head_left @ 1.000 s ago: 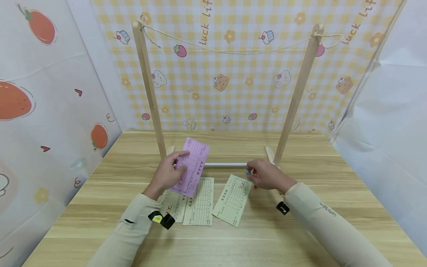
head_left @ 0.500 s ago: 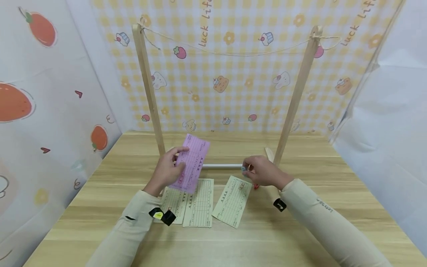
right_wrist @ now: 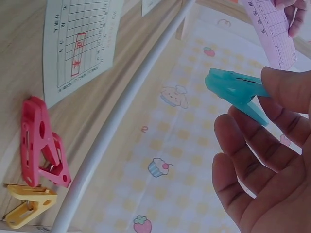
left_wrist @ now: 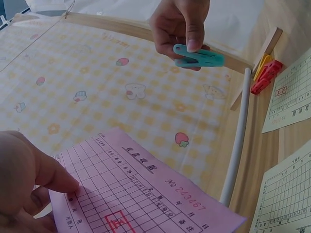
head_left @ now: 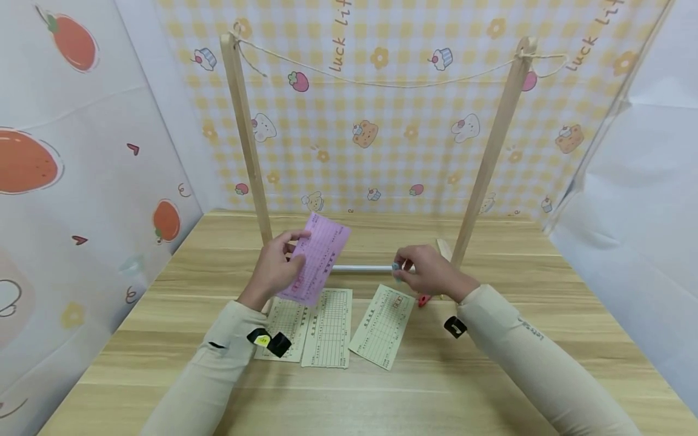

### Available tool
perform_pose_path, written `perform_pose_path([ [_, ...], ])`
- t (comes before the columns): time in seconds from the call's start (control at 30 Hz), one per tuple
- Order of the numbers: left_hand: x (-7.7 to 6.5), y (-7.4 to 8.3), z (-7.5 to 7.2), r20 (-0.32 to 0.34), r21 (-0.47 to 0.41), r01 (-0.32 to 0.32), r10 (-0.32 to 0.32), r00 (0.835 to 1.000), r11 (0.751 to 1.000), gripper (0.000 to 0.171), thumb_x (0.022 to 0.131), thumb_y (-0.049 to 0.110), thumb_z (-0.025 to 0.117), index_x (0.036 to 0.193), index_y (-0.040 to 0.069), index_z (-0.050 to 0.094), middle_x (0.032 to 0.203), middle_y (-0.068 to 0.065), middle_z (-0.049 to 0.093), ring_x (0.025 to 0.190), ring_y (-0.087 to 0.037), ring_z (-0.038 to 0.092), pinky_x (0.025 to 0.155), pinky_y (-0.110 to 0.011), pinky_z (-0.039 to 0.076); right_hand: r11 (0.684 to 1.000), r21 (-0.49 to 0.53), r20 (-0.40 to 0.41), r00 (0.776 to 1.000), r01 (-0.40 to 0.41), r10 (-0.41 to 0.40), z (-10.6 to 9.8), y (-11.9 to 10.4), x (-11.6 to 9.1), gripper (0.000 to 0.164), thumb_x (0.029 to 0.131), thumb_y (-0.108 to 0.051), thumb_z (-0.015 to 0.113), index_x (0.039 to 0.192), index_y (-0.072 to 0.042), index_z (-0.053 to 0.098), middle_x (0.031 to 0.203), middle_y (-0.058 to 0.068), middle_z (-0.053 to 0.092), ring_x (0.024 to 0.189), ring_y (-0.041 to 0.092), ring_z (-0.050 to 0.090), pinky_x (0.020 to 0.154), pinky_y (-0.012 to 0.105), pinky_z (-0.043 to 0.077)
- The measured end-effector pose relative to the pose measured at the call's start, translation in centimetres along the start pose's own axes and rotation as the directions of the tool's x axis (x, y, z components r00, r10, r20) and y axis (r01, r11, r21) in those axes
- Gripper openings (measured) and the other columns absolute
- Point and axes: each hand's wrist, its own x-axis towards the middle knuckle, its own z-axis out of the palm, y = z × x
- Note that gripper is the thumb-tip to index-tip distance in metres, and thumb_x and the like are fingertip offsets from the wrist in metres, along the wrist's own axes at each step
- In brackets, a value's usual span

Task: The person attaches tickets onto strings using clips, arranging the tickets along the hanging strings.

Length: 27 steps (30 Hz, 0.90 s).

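Note:
A pink receipt slip (head_left: 320,257) is pinched by its left edge between the thumb and fingers of my left hand (head_left: 277,266), raised over the table. The left wrist view shows its printed grid, a red number and a red stamp. My right hand (head_left: 428,270) holds a teal clothespin (right_wrist: 238,90) by its handle end, thumb on one arm and fingers on the other. Clothespin and slip are apart. Below the hands lie pale green receipt slips: one at left (head_left: 286,327) partly under the pink slip, one in the middle (head_left: 327,330), one tilted at right (head_left: 383,327).
A wooden frame has a left post (head_left: 245,133), a right post (head_left: 491,157) and a slack string (head_left: 382,85) between their tops. A white rod (head_left: 362,268) runs low between them. A red clothespin (right_wrist: 41,141) and a yellow clothespin (right_wrist: 30,204) lie on the table (head_left: 349,399).
My right hand has moved slightly left and up with the teal clothespin, uncovering more of the red one. The pink slip has risen a little in my left hand.

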Motion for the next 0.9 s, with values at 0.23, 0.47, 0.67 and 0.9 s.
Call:
perform_pose_path([
  [0.23,0.4,0.3,-0.3,-0.031,0.0,-0.018,0.018,0.999,1.0,0.044,0.085,-0.004,0.056,0.128,0.005,0.058,0.097,-0.018,0.061,0.081,-0.029,0.06,0.061,-0.034,0.054,1.0,-0.012,-0.005,1.0,-0.003,0.003,-0.3,-0.2,0.5,0.009,0.088,-0.012,0.07,0.082,-0.011,0.064,0.077,-0.006,0.062,0.073,0.012,0.06,0.062,0.029,0.049],
  [0.47,0.6,0.5,-0.5,-0.057,-0.01,-0.045,0.044,0.997,0.999,0.042,0.084,-0.007,0.055,0.125,0.003,0.06,0.092,-0.019,0.061,0.077,-0.028,0.059,0.058,-0.033,0.053,1.0,0.0,-0.004,1.0,0.024,-0.024,-0.5,-0.4,1.0,0.008,0.089,-0.013,0.069,0.083,-0.011,0.064,0.078,-0.006,0.063,0.077,0.016,0.062,0.065,0.031,0.051],
  [0.67,0.7,0.7,-0.7,-0.051,-0.016,-0.032,0.031,0.998,0.999,0.043,0.085,-0.006,0.055,0.127,0.003,0.058,0.096,-0.02,0.062,0.079,-0.029,0.061,0.062,-0.035,0.053,1.0,0.018,-0.007,1.0,0.011,-0.01,-0.9,-1.0,1.4,0.007,0.089,-0.012,0.069,0.084,-0.01,0.065,0.08,-0.004,0.064,0.08,0.018,0.063,0.066,0.031,0.051],
  [0.9,0.9,0.8,-0.9,-0.065,-0.008,-0.065,0.065,0.996,0.998,0.043,0.084,-0.007,0.057,0.126,0.002,0.058,0.1,-0.02,0.063,0.079,-0.029,0.061,0.064,-0.036,0.054,1.0,0.011,-0.017,1.0,0.006,-0.006,-1.2,-1.4,1.9,0.006,0.089,-0.011,0.069,0.085,-0.011,0.065,0.082,-0.002,0.065,0.08,0.017,0.063,0.065,0.032,0.051],
])
